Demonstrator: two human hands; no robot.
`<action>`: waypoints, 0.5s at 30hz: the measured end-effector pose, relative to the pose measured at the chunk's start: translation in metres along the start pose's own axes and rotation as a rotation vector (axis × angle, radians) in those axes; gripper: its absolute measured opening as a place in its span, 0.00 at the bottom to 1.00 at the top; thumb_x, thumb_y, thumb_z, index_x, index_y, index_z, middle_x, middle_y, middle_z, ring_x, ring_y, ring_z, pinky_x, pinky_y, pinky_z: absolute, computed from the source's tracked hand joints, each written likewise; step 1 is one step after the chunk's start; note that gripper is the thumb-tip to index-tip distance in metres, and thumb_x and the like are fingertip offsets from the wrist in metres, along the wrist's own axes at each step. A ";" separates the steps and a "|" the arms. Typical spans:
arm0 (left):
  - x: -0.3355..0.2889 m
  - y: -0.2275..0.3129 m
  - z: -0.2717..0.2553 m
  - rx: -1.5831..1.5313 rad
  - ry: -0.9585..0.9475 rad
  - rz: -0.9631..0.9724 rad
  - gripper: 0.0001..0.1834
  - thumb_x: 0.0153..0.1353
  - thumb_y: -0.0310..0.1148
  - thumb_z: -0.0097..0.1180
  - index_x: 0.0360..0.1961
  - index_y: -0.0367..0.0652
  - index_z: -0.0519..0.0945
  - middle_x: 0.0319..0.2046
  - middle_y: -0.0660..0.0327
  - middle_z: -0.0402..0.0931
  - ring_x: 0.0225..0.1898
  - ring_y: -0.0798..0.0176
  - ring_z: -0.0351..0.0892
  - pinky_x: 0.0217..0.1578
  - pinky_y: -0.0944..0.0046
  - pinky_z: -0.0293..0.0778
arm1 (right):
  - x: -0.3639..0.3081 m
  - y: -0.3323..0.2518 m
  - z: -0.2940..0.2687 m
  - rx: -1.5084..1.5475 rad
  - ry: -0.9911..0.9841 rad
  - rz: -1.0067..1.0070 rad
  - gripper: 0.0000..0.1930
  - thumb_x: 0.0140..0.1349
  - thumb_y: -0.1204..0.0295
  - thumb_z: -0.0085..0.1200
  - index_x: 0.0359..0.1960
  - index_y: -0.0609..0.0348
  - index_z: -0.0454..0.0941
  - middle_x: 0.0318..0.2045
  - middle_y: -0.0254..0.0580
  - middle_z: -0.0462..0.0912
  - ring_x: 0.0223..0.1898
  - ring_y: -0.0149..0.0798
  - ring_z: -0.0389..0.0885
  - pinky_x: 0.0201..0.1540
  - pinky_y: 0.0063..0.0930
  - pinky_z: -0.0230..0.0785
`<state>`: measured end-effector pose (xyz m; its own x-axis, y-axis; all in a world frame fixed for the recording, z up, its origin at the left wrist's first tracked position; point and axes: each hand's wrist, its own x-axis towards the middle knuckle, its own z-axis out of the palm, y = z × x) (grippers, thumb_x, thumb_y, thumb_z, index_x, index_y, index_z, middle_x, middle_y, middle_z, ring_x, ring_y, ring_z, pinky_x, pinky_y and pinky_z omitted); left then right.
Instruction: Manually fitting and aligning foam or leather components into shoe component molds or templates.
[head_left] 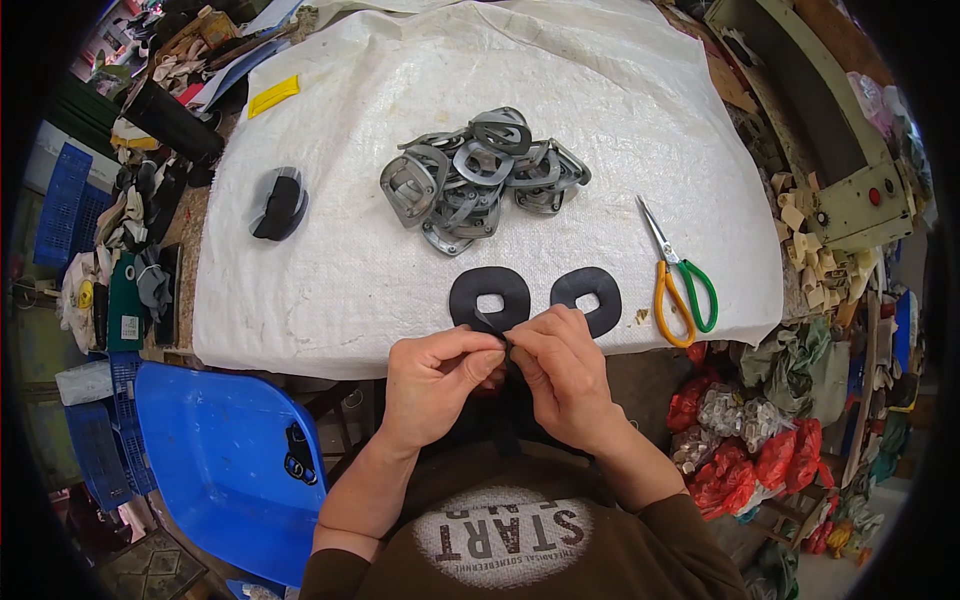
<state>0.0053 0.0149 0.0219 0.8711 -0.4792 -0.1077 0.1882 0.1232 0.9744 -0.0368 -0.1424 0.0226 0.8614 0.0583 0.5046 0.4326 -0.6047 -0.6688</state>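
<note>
At the table's front edge, my left hand (430,385) and my right hand (565,375) meet with fingertips pinched on a thin black strip (487,322). How much of the strip lies under my fingers is hidden. Right behind it is a black rounded pad (463,297) with a squarish hole; I cannot tell if the strip is joined to it. A second such pad (605,312) lies beside my right hand, partly covered by it. Farther back sits a heap of grey metal buckle-like frames (465,185).
Scissors (672,262) with one orange and one green handle lie at the right. A black roll (280,205) and a yellow packet (273,96) rest on the left of the white sheet (330,270). A blue tub (215,440) stands below left, red bags (740,470) below right.
</note>
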 end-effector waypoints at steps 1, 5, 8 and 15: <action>0.000 0.000 0.000 0.003 -0.003 0.003 0.06 0.57 0.25 0.56 0.32 0.31 0.79 0.24 0.62 0.76 0.25 0.73 0.76 0.27 0.75 0.72 | 0.000 0.000 0.000 0.003 0.001 -0.003 0.12 0.45 0.84 0.54 0.34 0.63 0.72 0.29 0.40 0.74 0.29 0.43 0.70 0.33 0.32 0.58; 0.000 -0.001 0.000 0.032 -0.012 0.026 0.06 0.57 0.24 0.56 0.32 0.31 0.79 0.24 0.62 0.76 0.26 0.73 0.75 0.27 0.75 0.72 | -0.001 0.000 0.000 0.012 0.006 -0.003 0.13 0.45 0.84 0.54 0.35 0.63 0.72 0.29 0.41 0.74 0.29 0.43 0.70 0.33 0.32 0.58; 0.001 0.000 0.000 0.012 -0.021 0.031 0.05 0.57 0.23 0.56 0.32 0.31 0.79 0.24 0.63 0.75 0.26 0.74 0.74 0.27 0.76 0.70 | -0.002 0.001 0.000 0.010 0.004 -0.008 0.13 0.45 0.84 0.54 0.35 0.63 0.72 0.29 0.41 0.74 0.30 0.43 0.70 0.34 0.33 0.58; 0.002 -0.004 0.000 -0.030 -0.022 0.051 0.03 0.56 0.22 0.54 0.31 0.32 0.78 0.24 0.64 0.73 0.25 0.74 0.72 0.27 0.75 0.69 | 0.000 0.000 -0.007 -0.024 -0.061 -0.014 0.13 0.44 0.82 0.56 0.35 0.63 0.73 0.30 0.41 0.75 0.31 0.43 0.71 0.33 0.33 0.61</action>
<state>0.0064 0.0139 0.0178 0.8696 -0.4908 -0.0535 0.1578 0.1736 0.9721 -0.0387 -0.1478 0.0270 0.8703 0.1151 0.4789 0.4389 -0.6224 -0.6480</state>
